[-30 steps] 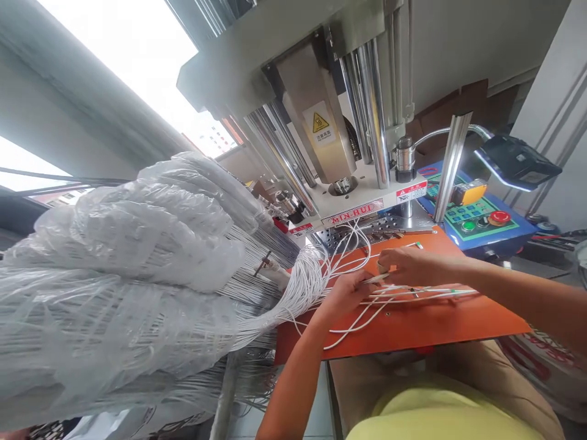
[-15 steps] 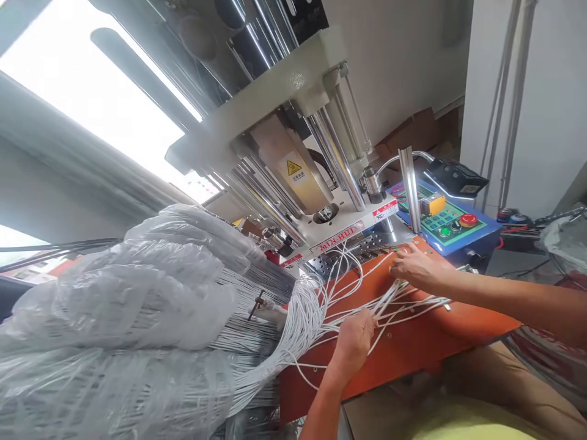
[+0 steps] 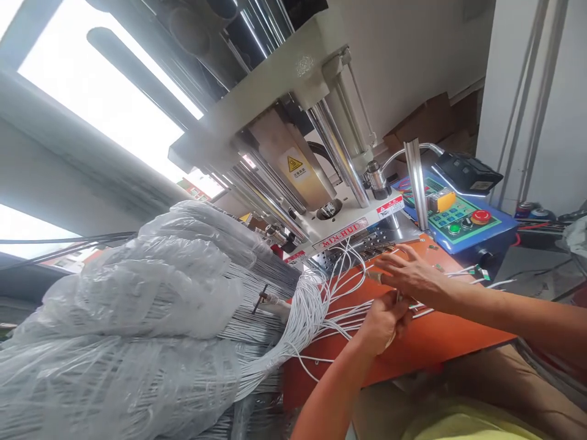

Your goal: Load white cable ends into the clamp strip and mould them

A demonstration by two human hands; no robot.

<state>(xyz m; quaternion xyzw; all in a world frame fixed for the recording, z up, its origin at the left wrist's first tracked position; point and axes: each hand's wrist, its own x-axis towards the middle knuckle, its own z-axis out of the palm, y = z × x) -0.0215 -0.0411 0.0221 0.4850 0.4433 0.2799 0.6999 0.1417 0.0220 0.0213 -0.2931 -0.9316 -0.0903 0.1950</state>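
White cables (image 3: 305,311) run in a thick bundle from the left and fan out over the orange work surface (image 3: 426,342). My left hand (image 3: 383,321) is closed round some of the cables near the middle of that surface. Just above and to the right of it, my right hand (image 3: 413,275) is spread with its fingers apart, over the cable ends near the machine's base. Small green-and-white connector ends (image 3: 479,273) lie at the right, beyond my right wrist.
A tall press machine (image 3: 342,232) stands behind the orange surface. The blue control box (image 3: 499,226), with a red button, sits at the right. Plastic-wrapped cable bundles (image 3: 160,299) fill the left. A metal post (image 3: 415,183) rises by the box.
My left hand has moved right and up along the cables, close to my right hand. The fingers of my right hand have spread. The view has shifted slightly.
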